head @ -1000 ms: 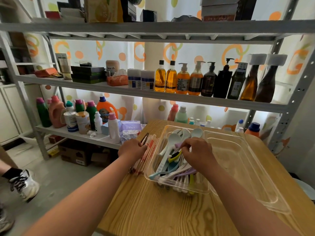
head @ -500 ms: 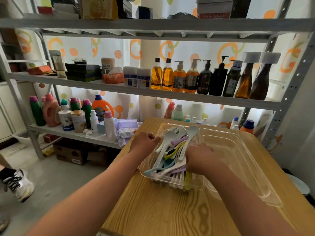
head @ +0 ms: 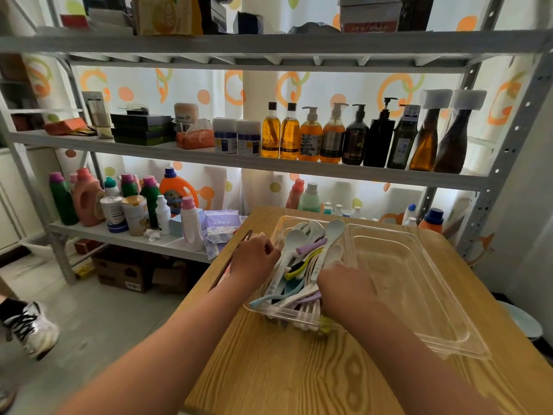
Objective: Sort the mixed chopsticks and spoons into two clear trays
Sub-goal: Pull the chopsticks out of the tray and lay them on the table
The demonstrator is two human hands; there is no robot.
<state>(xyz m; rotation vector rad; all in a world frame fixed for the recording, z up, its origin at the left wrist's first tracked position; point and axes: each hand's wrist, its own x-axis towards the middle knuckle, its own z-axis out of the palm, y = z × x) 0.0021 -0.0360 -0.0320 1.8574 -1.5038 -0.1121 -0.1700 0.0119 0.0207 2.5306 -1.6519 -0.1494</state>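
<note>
Both hands at spoon tray, sorting in progress.
L hand [head: 254,259] curled at left rim of left tray [head: 269,313]; whether it holds anything: can't tell. Chopsticks [head: 243,241] lie on surface [head: 284,369] just outside that rim, under/beside L hand. R hand [head: 344,286] sits on the spoons [head: 299,265] piled in left tray, fingers bent down among handles, grip hidden so can't tell. Spoon bowls point away from R hand. Right tray [head: 419,280] touches left tray, beside R hand.

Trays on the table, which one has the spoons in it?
The left tray, piled with white, purple and yellow spoons; the right tray beside it holds none.
</note>
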